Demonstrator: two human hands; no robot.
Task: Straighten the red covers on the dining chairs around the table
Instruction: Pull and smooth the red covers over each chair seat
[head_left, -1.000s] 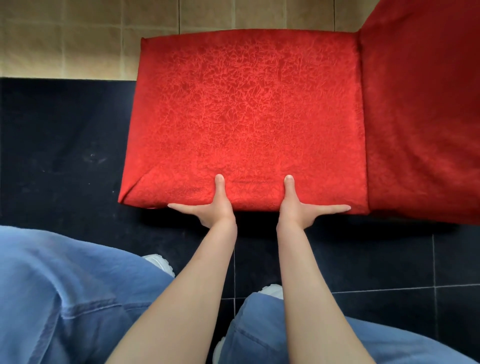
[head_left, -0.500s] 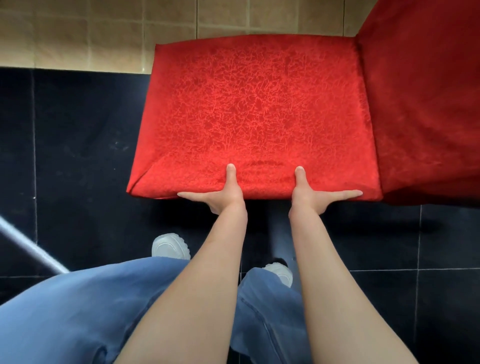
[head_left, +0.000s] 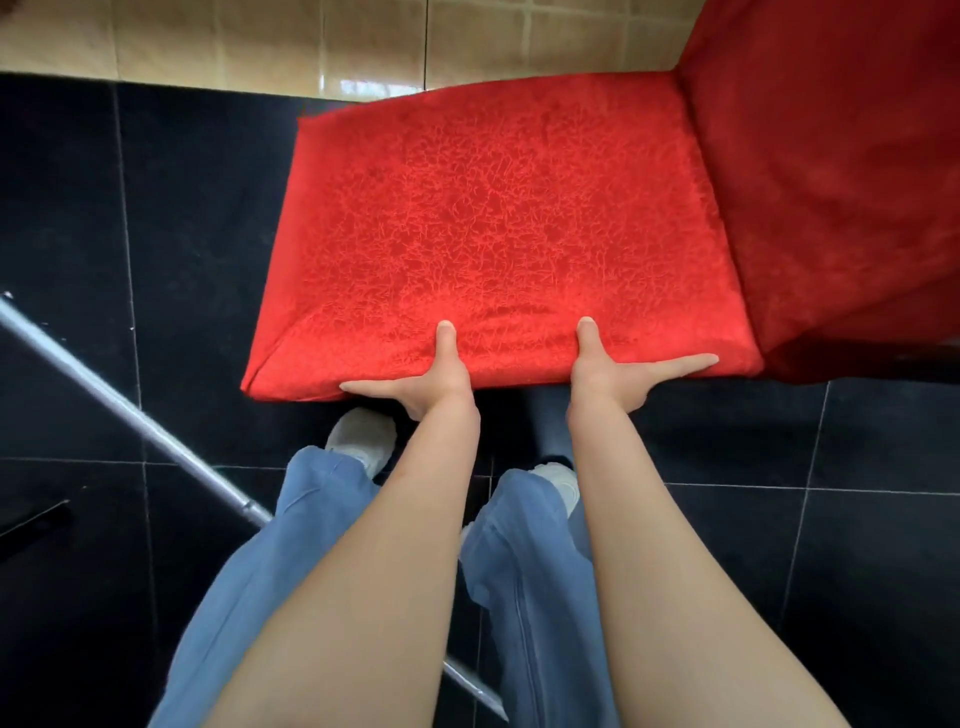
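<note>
A red textured cover (head_left: 498, 218) lies smooth over a dining chair seat, seen from above. The same red cloth covers the backrest (head_left: 841, 156) at the right. My left hand (head_left: 436, 382) and my right hand (head_left: 608, 374) rest on the near edge of the seat, a little apart. Each thumb lies flat on top of the cover. Each index finger stretches straight outward along the front edge and presses the cloth against it. The remaining fingers are hidden below the edge.
A grey metal bar (head_left: 130, 410) slants across the dark tiled floor (head_left: 156, 208) at the left. Beige tiles (head_left: 260, 41) run along the far side. My legs in blue jeans and white shoes (head_left: 358, 431) stand just before the seat.
The view has risen and my legs have straightened. The metal bar has come into sight at the left. Both hands keep the same hold on the seat's near edge.
</note>
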